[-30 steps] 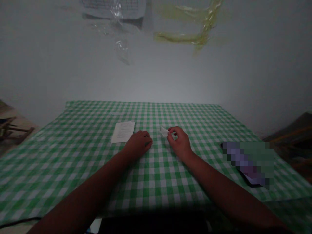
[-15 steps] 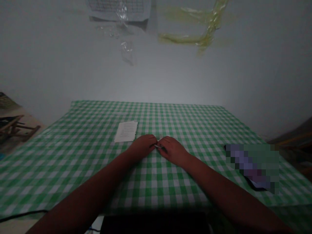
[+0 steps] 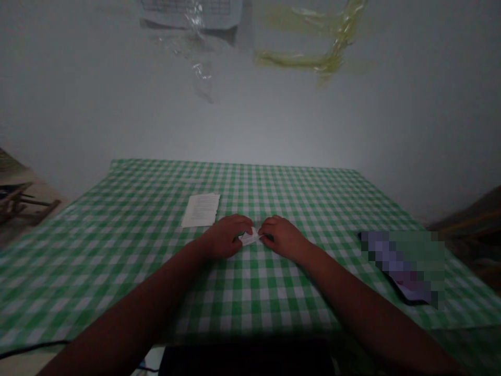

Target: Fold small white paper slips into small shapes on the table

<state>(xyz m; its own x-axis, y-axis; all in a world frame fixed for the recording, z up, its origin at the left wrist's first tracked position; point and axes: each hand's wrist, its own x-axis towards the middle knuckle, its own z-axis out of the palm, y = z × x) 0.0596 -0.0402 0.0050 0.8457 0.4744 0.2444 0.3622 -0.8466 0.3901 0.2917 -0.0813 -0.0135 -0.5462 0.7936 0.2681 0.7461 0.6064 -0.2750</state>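
Observation:
A small folded white paper piece (image 3: 249, 238) lies on the green-and-white checked tablecloth (image 3: 117, 250) in the middle of the table. My left hand (image 3: 225, 236) pinches its left end with curled fingers. My right hand (image 3: 282, 237) pinches its right end, fingers closed too. Both hands rest low on the cloth, close together. A flat white printed sheet (image 3: 201, 210) lies just beyond my left hand.
A dark phone-like object (image 3: 403, 263), partly blurred out, lies at the right of the table. A grey wall stands behind the table's far edge with tape and a sheet stuck high up (image 3: 313, 57). Wooden furniture (image 3: 15, 201) shows at far left.
A second ago only my right hand held the paper piece, raised off the cloth. It came down to my left hand, and now both hands grip the piece on the cloth.

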